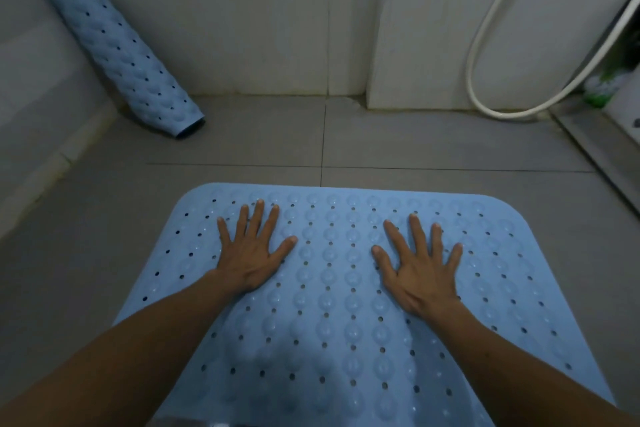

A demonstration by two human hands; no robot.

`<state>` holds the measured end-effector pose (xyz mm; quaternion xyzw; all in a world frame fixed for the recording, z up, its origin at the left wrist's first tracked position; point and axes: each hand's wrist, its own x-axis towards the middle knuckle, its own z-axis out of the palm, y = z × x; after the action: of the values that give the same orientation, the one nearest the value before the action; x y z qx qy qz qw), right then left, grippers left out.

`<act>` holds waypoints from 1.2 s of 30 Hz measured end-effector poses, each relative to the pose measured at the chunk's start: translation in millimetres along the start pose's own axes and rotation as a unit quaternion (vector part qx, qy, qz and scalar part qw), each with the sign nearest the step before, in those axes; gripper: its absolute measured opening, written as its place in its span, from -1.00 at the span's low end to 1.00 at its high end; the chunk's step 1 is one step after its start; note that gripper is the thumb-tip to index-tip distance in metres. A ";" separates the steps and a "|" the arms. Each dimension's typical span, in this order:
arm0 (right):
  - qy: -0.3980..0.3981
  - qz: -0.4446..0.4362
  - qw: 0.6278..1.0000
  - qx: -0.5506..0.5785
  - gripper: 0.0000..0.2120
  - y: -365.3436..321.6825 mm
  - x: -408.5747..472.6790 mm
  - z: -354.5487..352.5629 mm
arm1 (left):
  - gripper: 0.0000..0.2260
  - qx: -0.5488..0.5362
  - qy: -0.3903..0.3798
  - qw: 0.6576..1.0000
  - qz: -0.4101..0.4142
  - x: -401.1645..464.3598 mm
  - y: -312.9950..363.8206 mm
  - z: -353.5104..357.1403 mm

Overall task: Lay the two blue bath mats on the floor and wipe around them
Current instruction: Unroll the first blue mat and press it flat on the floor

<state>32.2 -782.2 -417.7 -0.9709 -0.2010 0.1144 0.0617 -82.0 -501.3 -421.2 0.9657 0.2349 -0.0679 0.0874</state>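
A light blue bath mat [332, 288] with bumps and small holes lies flat on the grey tiled floor [415, 146] in front of me. My left hand [251, 253] presses on its far left part, palm down with the fingers spread. My right hand [420, 270] presses flat on its far right part in the same way. A second blue bath mat [121, 52], rolled into a tube, leans upright in the back left corner against the wall.
White tiled walls close the space at the back and left. A white shower hose [481, 55] loops down at the back right, beside a metal-edged threshold [595, 146] and a green-and-white object [602, 87].
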 end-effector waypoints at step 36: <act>-0.175 0.071 0.982 -0.029 -0.33 -37.8 153.5 -68.8 | -0.29 -0.009 0.018 1.000 -0.006 135.3 -2.4 -23.3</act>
<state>172.0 -690.7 -375.2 -0.9489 -0.1426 0.2811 -0.0111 38.1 -434.8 -422.1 0.9645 0.2427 -0.0489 0.0917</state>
